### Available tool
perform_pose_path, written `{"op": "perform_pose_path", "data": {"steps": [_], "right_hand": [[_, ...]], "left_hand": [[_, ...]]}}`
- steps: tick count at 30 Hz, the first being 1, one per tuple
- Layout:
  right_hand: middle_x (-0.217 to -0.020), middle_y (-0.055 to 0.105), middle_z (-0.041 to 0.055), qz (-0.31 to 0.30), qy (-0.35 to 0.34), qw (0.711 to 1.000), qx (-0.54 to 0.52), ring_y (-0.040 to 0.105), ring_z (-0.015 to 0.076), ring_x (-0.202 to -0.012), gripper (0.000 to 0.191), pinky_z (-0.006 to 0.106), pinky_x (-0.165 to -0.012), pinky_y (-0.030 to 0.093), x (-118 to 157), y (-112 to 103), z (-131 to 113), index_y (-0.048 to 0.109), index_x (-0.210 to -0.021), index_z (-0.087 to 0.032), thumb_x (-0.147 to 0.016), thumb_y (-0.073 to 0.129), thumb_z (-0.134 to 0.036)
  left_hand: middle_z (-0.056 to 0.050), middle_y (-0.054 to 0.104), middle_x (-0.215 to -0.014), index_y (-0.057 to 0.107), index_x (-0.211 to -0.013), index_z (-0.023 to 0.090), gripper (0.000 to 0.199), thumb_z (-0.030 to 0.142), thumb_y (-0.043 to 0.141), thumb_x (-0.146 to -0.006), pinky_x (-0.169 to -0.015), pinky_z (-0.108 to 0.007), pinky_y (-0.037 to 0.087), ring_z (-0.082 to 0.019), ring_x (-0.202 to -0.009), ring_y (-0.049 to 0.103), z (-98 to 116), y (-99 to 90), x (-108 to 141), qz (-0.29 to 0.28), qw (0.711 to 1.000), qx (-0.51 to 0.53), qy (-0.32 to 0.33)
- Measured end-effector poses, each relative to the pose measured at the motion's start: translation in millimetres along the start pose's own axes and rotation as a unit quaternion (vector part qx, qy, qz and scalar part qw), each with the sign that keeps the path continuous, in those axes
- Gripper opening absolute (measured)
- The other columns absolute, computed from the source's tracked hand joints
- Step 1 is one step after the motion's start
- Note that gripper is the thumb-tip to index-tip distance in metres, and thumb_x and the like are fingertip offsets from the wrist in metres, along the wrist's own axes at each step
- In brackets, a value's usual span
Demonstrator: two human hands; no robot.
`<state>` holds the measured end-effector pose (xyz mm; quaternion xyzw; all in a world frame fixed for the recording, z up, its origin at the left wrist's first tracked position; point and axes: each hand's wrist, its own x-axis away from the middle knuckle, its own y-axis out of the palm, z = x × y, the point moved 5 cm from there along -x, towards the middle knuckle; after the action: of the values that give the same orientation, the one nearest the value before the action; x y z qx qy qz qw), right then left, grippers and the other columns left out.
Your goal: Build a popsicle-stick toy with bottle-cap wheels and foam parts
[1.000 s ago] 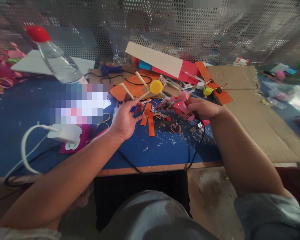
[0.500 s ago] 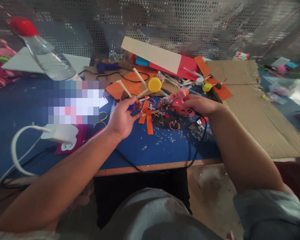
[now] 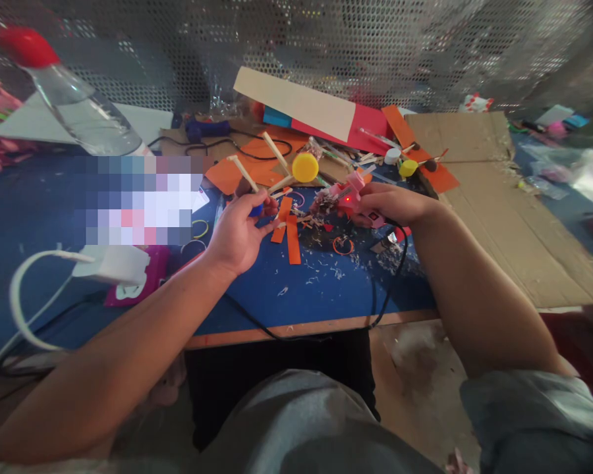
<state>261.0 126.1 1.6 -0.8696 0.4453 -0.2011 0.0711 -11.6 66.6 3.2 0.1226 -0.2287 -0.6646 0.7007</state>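
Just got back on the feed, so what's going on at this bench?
A person's left hand holds a wooden-stick frame with a yellow disc at one end. The right hand grips what looks like a pink glue gun, its red light lit. Orange strips lie between the hands on the blue tabletop.

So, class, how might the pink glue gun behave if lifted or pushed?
The pink glue gun looks hard-shelled, so it should probably stay stiff when lifted. Its black cord trails to the front edge of the blue table and would likely drag. Its uneven, pistol-like shape suggests it may tip sideways rather than roll.
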Motion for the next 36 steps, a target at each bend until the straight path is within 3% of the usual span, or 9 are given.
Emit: {"op": "perform_pose_path", "data": {"steps": [8, 16, 25, 29, 36], "right_hand": [[-0.054, 0.057, 0.0032, 0.0, -0.006, 0.999, 0.036, 0.044, 0.0125, -0.048, 0.033, 0.033, -0.046, 0.03, 2.2, -8.5, 2.6, 0.062, -0.055, -0.023, -0.081, 0.076, -0.038], [-0.057, 0.058, 0.0046, 0.0, 0.03, 0.996, 0.085, 0.047, 0.0133, -0.051, 0.038, 0.032, -0.047, 0.034, 1.9, -12.2, 8.7, 0.061, -0.055, -0.023, -0.085, 0.077, -0.04], [-0.059, 0.056, 0.0013, 0.009, 0.043, 0.994, 0.104, 0.047, 0.0114, -0.052, 0.041, 0.031, -0.051, 0.036, 6.8, -11.6, -0.6, 0.056, -0.061, -0.022, -0.088, 0.077, -0.045], [-0.055, 0.052, 0.0006, 0.037, 0.009, 0.996, 0.085, 0.042, 0.0108, -0.05, 0.042, 0.031, -0.049, 0.031, 8.5, -14.7, -4.8, 0.053, -0.058, -0.022, -0.085, 0.078, -0.043], [-0.051, 0.052, 0.0005, 0.098, -0.08, 0.99, -0.058, 0.044, 0.0124, -0.047, 0.032, 0.031, -0.045, 0.026, 11.1, -14.1, -12.0, 0.055, -0.061, -0.023, -0.077, 0.079, -0.035]], "left_hand": [[-0.005, 0.065, -0.09, 0.065, -0.081, 0.024, 0.025, 0.037, 0.085, -0.073, -0.079, -0.039, 0.058, -0.022, -0.088, 0.063, 0.0, 1.2, 1.2, 0.004, 1.0, 0.0, -0.002], [-0.005, 0.064, -0.089, 0.063, -0.079, 0.023, 0.026, 0.038, 0.085, -0.074, -0.083, -0.04, 0.058, -0.022, -0.088, 0.063, -0.4, 1.8, 0.8, -0.004, 1.0, -0.003, -0.005], [-0.003, 0.063, -0.091, 0.062, -0.083, 0.022, 0.032, 0.038, 0.086, -0.069, -0.082, -0.036, 0.057, -0.02, -0.09, 0.062, 0.8, 3.0, 2.4, -0.004, 1.0, -0.011, -0.013], [-0.003, 0.063, -0.091, 0.063, -0.083, 0.022, 0.031, 0.038, 0.086, -0.068, -0.081, -0.036, 0.056, -0.019, -0.089, 0.061, 0.9, 3.3, 2.0, -0.001, 1.0, -0.011, -0.012], [-0.003, 0.064, -0.088, 0.066, -0.083, 0.021, 0.027, 0.037, 0.084, -0.07, -0.086, -0.036, 0.056, -0.019, -0.088, 0.062, -1.7, 2.4, 2.1, -0.004, 1.0, -0.001, -0.016]]}}
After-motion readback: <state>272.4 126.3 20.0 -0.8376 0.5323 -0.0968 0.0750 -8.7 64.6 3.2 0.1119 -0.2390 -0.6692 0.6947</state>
